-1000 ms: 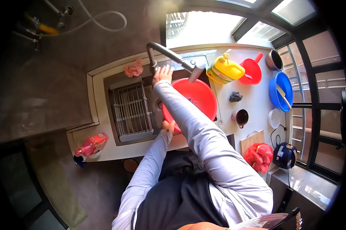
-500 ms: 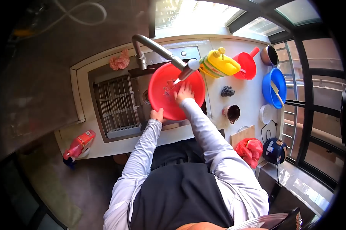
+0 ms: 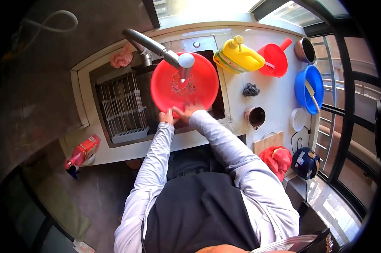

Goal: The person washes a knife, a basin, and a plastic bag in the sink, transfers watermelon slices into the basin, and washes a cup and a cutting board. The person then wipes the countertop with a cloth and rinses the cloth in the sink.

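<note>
A red plastic basin [image 3: 161,90] with a printed pattern on its bottom is held over the sink, under the faucet [image 3: 156,48]. A short bright stream of water seems to run from the spout into it. My left hand [image 3: 166,116] grips the basin's near rim, fingers closed. My right hand [image 3: 191,110] lies on the inner wall close to the same rim, right beside the left hand. Its thumb points left and its fingers are stretched out, blurred by motion; nothing shows in it.
A dish rack [image 3: 121,105] stands in the sink's left part. Right of the sink are a yellow jug [image 3: 241,58], red dipper [image 3: 274,59], dark scouring pad [image 3: 251,90], brown mug [image 3: 255,117] and blue basin [image 3: 319,84]. A red bottle [image 3: 84,149] sits at the left counter edge.
My right hand has slid from the basin's right inside towards the near rim, close to my left hand. The head view has shifted slightly. The left hand keeps its grip.
</note>
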A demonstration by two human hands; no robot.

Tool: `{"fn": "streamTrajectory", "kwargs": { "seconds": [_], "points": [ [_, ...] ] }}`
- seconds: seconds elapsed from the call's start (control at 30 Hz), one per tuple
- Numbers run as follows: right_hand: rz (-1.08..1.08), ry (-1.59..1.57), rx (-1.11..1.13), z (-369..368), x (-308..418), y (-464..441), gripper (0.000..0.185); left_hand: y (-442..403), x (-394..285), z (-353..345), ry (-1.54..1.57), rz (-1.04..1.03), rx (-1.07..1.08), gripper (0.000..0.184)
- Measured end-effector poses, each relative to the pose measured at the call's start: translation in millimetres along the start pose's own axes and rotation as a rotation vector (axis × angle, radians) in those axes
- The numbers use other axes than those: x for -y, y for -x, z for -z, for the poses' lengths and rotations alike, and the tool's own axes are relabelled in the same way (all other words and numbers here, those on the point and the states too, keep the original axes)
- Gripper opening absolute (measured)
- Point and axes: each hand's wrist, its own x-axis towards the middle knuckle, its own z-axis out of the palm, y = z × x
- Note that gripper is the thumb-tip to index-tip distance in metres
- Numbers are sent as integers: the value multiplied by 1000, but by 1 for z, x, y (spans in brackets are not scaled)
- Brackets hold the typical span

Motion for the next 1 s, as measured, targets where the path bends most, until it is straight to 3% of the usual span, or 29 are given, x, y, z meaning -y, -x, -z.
{"fn": "streamTrajectory", "kwargs": {
  "seconds": [0.07,0.17,0.23,0.27,0.3,0.37,0.43,0.5,0.6,0.7,0.77,0.87,0.97,1.0],
  "points": [
    [-127,188,-300,-8,-17,-14,101,23,-15,-9,5,40,-31,27],
    [-210,86,-305,7,-22,-43,94,44,2,-15,-31,97,-11,32],
    [-229,-195,-392,19,3,-50,86,63,4,-22,-90,149,11,31],
    [-205,-310,-259,25,11,-61,85,63,15,-24,-143,143,2,33],
    [39,-603,-119,18,5,-87,87,59,22,-20,-153,156,30,34],
    [150,-901,-63,-15,22,-118,91,16,73,-2,-140,-34,45,34],
    [270,-767,3,-41,31,-114,96,0,78,-2,54,-160,69,33],
    [329,-685,166,-44,32,-75,92,-2,47,-3,328,-7,82,32],
    [311,-295,237,-21,11,-20,87,-13,18,20,-22,117,-77,32],
    [151,386,233,-4,-10,2,86,7,-4,25,-35,148,-103,32],
    [99,712,96,0,-35,-4,81,18,1,24,-46,179,-100,32],
    [21,942,-12,11,-64,-38,83,30,22,18,4,211,-75,34],
    [-29,683,-225,8,-51,-69,84,51,30,2,154,247,-62,31],
    [-72,417,-313,5,-33,-74,83,54,37,-4,52,275,-49,30]
  ]
}}
